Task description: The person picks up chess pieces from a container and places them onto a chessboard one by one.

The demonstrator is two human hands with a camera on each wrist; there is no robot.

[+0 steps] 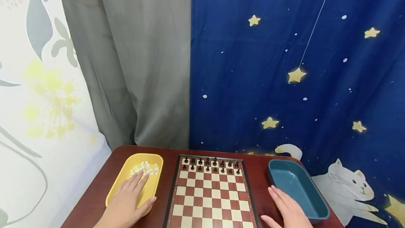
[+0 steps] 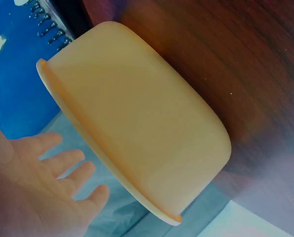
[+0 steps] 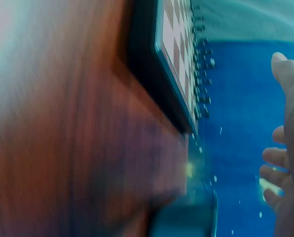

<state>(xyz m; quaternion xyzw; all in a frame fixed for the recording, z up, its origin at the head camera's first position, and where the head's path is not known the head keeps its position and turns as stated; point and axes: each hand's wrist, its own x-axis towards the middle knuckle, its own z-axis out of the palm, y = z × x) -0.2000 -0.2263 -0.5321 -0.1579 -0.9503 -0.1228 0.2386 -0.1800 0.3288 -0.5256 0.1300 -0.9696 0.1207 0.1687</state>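
Note:
A red-and-cream chessboard (image 1: 210,196) lies in the middle of the dark red table (image 1: 101,192), with black pieces (image 1: 210,163) lined up on its two far rows. Left of it a yellow tray (image 1: 155,182) holds several white pieces (image 1: 145,168). My left hand (image 1: 128,201) reaches into that tray with straight fingers, its tips close to the white pieces. In the left wrist view the left hand (image 2: 36,182) is spread open beside the yellow tray (image 2: 137,138). My right hand (image 1: 289,210) lies flat and open on the table beside an empty blue tray (image 1: 297,187).
Curtains hang right behind the table: grey in the middle, floral white at the left, dark blue with stars and a cat at the right. The right wrist view is blurred and shows the chessboard edge (image 3: 171,64) and the right hand's fingers (image 3: 285,148).

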